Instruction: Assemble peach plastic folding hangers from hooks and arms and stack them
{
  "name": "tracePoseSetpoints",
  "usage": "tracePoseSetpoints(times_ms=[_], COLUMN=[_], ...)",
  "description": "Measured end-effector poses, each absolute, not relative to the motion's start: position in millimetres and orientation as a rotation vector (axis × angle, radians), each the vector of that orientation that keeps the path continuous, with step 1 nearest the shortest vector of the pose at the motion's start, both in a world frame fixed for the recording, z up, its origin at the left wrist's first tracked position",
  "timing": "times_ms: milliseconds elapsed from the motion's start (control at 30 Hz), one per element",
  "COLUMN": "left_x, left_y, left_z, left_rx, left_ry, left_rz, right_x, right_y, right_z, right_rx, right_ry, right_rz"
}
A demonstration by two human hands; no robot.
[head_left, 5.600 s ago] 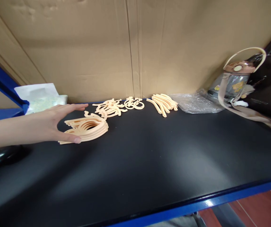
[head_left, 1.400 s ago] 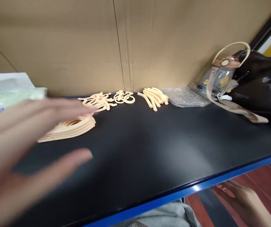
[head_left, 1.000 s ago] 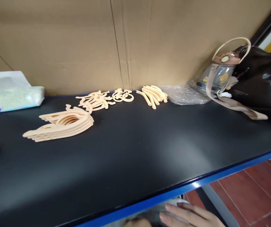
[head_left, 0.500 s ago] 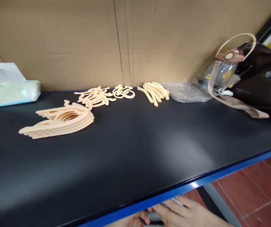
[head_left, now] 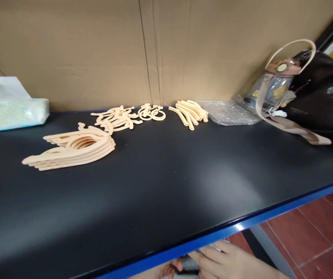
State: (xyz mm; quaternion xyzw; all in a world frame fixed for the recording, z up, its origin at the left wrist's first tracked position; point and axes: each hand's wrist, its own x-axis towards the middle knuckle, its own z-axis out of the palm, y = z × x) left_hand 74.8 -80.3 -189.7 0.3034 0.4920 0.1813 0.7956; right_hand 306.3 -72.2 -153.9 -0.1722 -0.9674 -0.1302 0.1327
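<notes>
Both my hands rest low in the view, below the table's blue front edge (head_left: 201, 245) and partly hidden by it. My right hand (head_left: 230, 260) is stretched out with its fingers loosely apart, and nothing shows in it. Only a few fingertips of my left hand (head_left: 172, 268) appear; they are slightly bent and apart, with no object visible. Grey fabric shows between the hands. On the black tabletop, a stack of cream folding hanger bodies (head_left: 79, 149) lies at the left. Behind it are a pile of small curved arms (head_left: 118, 118), several hooks (head_left: 151, 112) and a heap of curved strips (head_left: 189, 112).
A tissue pack (head_left: 15, 110) sits at the far left. At the right are a clear plastic bag (head_left: 230, 112), a water bottle (head_left: 273, 87) with a strap (head_left: 297, 130), and a black bag (head_left: 326, 93). A cardboard wall (head_left: 96, 50) backs the table; red floor tiles (head_left: 314, 228) lie below.
My hands have shifted slightly apart and sit a little lower under the table edge. The things on the table have not moved.
</notes>
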Motion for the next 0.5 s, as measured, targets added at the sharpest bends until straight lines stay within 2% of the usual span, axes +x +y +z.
tracePoseSetpoints(times_ms=[267,500], left_x=[78,81], left_y=[-79,-81], left_z=[-187,-182], left_rx=[0.698,0.701], left_ry=[1.128,1.116], left_rz=[0.434,0.443], right_x=[302,304], right_y=[-79,-78], right_z=[-175,-156], right_rx=[-0.578,-0.753], right_ry=[-2.76,-2.734], right_rz=[-0.297,0.257])
